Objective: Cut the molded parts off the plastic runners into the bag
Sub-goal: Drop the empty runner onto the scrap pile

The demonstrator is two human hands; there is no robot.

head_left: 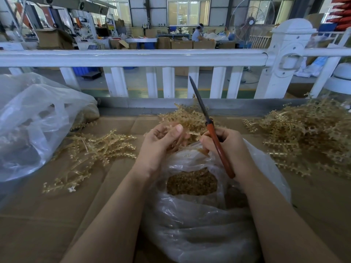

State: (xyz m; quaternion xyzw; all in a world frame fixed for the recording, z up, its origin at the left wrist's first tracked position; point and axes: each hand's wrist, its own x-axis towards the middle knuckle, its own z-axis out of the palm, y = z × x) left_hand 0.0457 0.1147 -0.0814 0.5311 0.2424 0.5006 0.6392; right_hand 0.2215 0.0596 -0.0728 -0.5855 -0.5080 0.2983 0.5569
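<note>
At nine o'clock lie light, springy runners on the tabletop. The left hand pinches one, probably by its stiff stem, over the bag at six o'clock. The right hand grips scissors, blades pointing to twelve.

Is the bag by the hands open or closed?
Open. The clear bag's mouth gapes below the left hand and right hand, showing a heap of small tan parts inside.
</note>
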